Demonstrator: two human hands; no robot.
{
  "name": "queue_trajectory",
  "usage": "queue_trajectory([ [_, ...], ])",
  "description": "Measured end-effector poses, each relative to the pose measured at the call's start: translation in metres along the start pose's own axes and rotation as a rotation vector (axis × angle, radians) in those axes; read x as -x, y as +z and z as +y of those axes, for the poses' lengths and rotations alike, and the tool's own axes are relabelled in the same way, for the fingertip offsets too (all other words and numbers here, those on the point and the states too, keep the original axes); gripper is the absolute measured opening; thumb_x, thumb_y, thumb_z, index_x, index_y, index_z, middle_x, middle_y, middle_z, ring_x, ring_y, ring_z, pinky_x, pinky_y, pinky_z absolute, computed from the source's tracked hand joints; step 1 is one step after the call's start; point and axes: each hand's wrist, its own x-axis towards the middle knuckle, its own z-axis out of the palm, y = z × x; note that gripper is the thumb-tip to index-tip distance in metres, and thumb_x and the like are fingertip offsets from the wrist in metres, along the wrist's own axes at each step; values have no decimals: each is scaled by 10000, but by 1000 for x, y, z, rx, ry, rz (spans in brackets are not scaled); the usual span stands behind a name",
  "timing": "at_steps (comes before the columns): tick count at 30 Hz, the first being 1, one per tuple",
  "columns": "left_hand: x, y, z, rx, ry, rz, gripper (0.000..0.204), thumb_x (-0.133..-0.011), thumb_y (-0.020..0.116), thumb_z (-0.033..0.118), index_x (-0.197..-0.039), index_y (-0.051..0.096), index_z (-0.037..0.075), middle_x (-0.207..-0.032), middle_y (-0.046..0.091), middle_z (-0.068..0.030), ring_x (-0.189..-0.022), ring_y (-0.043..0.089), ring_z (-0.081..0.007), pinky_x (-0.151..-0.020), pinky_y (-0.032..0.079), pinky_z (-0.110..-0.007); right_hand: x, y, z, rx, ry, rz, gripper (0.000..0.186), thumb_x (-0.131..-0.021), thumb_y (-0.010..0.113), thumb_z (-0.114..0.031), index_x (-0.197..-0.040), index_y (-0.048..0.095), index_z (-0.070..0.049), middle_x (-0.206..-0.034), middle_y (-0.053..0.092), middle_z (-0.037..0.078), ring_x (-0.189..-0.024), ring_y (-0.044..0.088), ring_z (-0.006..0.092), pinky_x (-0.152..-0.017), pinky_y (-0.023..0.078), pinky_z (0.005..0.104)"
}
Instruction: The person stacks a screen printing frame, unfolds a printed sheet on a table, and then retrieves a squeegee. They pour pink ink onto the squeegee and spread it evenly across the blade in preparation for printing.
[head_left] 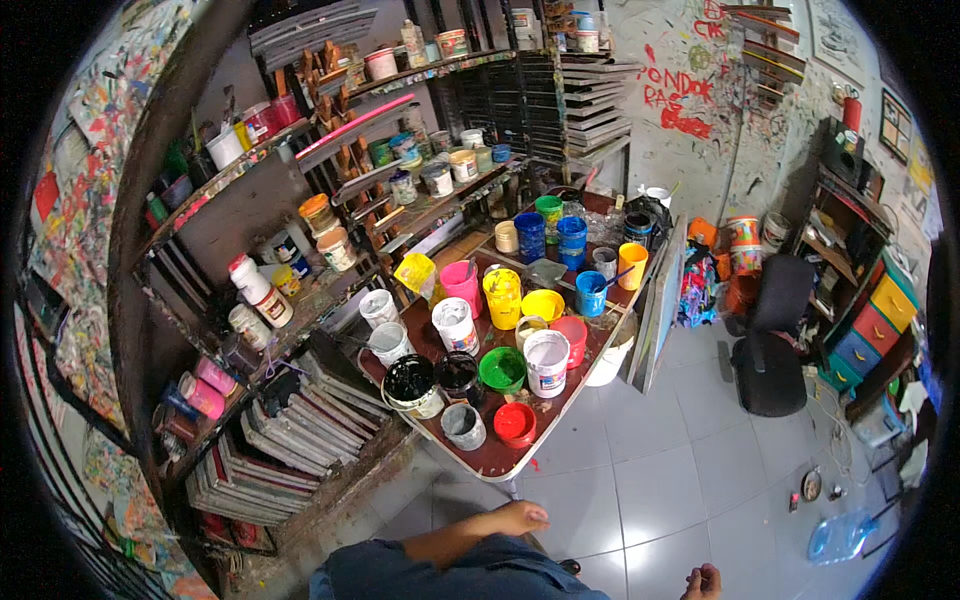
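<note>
Left hand [518,517] seen just off the near corner of the table [490,462]; right hand [703,582] noted farther right, partly cut off. Fingers of both loosely curled, nothing seen held; whether fully closed cannot be told. Red tub [515,440] and grey tub [463,428], uncovered, are stood at that corner; paint could be spilled if the edge were bumped.

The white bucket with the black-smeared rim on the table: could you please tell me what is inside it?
Inside the white bucket, what looks like glossy black paint shows. It hides the bottom, so its depth and anything sunk beneath cannot be seen.
</note>
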Motion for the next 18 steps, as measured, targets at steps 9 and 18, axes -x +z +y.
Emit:
queue_trajectory([
  [9, -54, -8, 120, 53, 74, 344, 291, -840, 565, 256, -1011, 580, 22, -952, 605, -47, -884, 533, -105, -789, 433, -270, -160, 53, -15, -545, -277, -178, 139, -768, 549, 25, -903, 529, -4, -782, 547, 39, -712, 526, 121, -636, 446, 236],
  [18, -186, -52, 166, 385, 94, 651, 225, -809, 598, 142, -984, 580, 2, -836, 592, -26, -765, 535, -76, -693, 434, -208, -333, 135, -173, -193, -619, -468, 104, -756, 619, -65, -847, 586, -24, -735, 593, 51, -646, 558, 106, -591, 445, 226],
])
